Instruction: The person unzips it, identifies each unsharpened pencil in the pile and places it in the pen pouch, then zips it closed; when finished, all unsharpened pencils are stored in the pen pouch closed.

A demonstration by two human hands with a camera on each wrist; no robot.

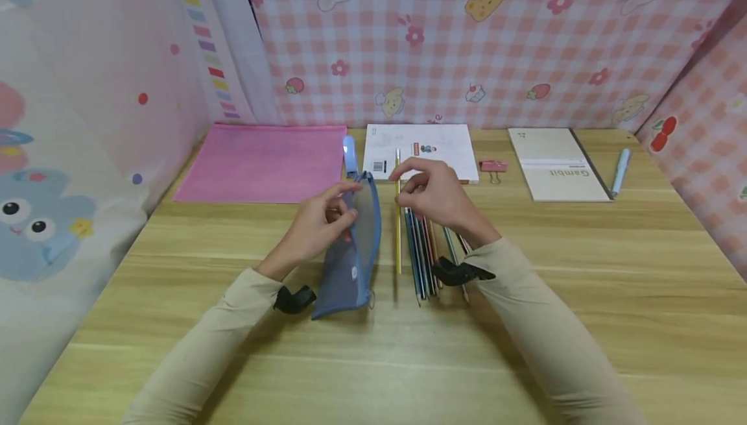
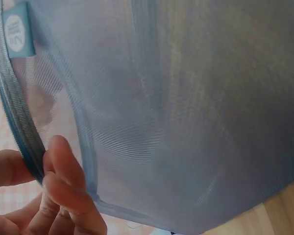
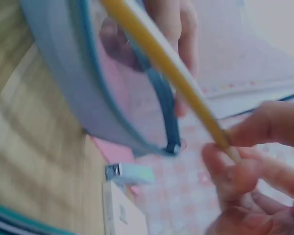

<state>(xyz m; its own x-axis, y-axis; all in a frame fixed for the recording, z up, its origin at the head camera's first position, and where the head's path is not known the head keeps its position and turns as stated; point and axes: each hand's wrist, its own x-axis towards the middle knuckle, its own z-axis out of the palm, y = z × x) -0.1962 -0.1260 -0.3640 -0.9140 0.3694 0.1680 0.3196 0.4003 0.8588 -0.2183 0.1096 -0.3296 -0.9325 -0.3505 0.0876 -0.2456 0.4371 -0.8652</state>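
Note:
My left hand [image 1: 321, 222] pinches the zipper edge of a blue mesh pencil pouch [image 1: 341, 276], which stands tilted with its mouth gaping to the right. In the left wrist view the zipper edge runs between thumb and fingers, and the see-through mesh [image 2: 186, 122] fills most of the frame. Just right of the pouch, my right hand [image 1: 438, 196] pinches a yellow pencil [image 1: 399, 243] near its far end. The right wrist view shows that pencil [image 3: 174, 73] crossing in front of the pouch opening. Several dark pencils [image 1: 421, 263] lie on the table below the right hand, partly hidden by it.
Behind the hands lie a pink folder [image 1: 262, 162], a light blue stapler-like object [image 1: 349, 154], a white booklet [image 1: 449, 152] and a pink binder clip [image 1: 493, 167]. Farther right are a notebook [image 1: 554, 182] and a light blue pen [image 1: 621, 170]. Patterned cloth walls enclose the table.

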